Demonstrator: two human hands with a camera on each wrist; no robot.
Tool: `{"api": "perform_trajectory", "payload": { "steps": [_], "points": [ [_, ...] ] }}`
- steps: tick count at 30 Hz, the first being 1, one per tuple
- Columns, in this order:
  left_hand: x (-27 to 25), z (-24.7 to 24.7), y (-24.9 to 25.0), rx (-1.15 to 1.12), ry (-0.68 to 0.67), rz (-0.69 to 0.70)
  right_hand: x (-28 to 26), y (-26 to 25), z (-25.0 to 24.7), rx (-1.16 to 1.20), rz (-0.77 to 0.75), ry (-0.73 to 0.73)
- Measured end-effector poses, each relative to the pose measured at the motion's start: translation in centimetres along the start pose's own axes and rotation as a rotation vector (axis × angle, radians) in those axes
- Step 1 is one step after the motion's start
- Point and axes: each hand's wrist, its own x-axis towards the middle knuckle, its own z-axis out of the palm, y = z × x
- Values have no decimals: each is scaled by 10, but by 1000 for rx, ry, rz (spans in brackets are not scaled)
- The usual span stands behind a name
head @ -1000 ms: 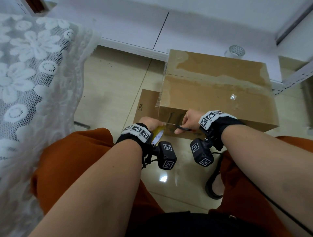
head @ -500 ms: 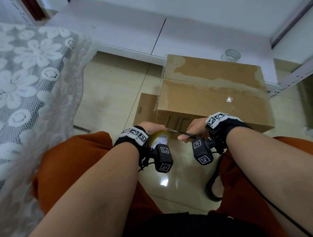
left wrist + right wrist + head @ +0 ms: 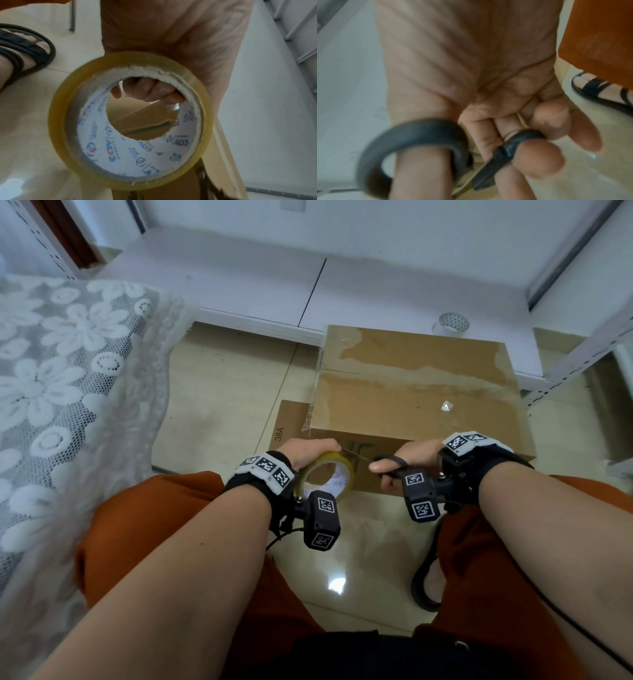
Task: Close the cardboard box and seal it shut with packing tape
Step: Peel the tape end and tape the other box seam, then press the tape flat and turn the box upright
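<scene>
The closed cardboard box (image 3: 418, 402) stands on the floor before my knees, clear tape along its top seam. My left hand (image 3: 310, 450) grips a yellowish roll of packing tape (image 3: 325, 475) near the box's front left corner; in the left wrist view my fingers (image 3: 150, 92) curl through the tape roll (image 3: 128, 120) core. To its right, my right hand (image 3: 411, 457) holds black-handled scissors (image 3: 390, 465), blades pointing left toward the roll. The right wrist view shows my thumb through one scissors (image 3: 423, 139) loop and fingers round the other.
A flat cardboard piece marked 38A (image 3: 287, 426) lies under the box's left side. A second tape roll (image 3: 450, 325) sits on the white ledge behind the box. A lace cloth (image 3: 68, 405) hangs at the left. A metal shelf frame (image 3: 575, 361) stands at the right.
Both hands have drawn back from the box's front face toward me. The tape roll has turned so its open core shows, and the scissors have moved right, away from the roll.
</scene>
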Motion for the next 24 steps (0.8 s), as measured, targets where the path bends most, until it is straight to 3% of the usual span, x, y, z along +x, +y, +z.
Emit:
{"api": "perform_trajectory", "payload": {
  "steps": [4, 8, 11, 20, 24],
  "points": [
    [-12, -1, 16, -146, 55, 68, -8, -16, -1, 211, -188, 81],
    [-25, -21, 33, -354, 114, 125, -10, -45, -4, 408, -352, 429],
    [-36, -40, 44, -482, 121, 210, -14, -71, -3, 332, -420, 576],
    [-90, -116, 96, -394, 443, 620, -49, -155, 9, 252, -711, 707],
    [-110, -158, 103, -114, 746, 683, -53, -197, 24, 302, -827, 762]
  ]
}}
